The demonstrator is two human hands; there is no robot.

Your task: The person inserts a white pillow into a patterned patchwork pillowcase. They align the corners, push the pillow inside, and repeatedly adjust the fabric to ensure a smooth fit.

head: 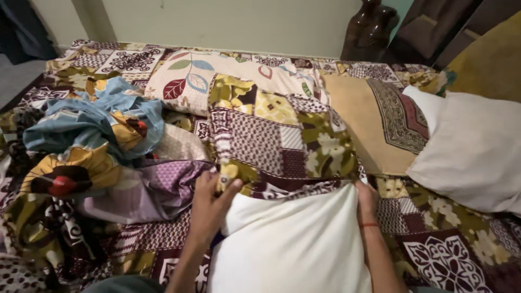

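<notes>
Left hand [209, 203] and right hand [366, 198], low centre, both clenched on open edge of patchwork floral pillowcase [277, 141], half over plain white pillow [293, 244].

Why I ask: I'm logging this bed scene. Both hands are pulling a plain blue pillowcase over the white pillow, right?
Not quite. The head view shows a patchwork floral pillowcase, not plain blue. Left hand and right hand do grip its opening over the white pillow.
</notes>
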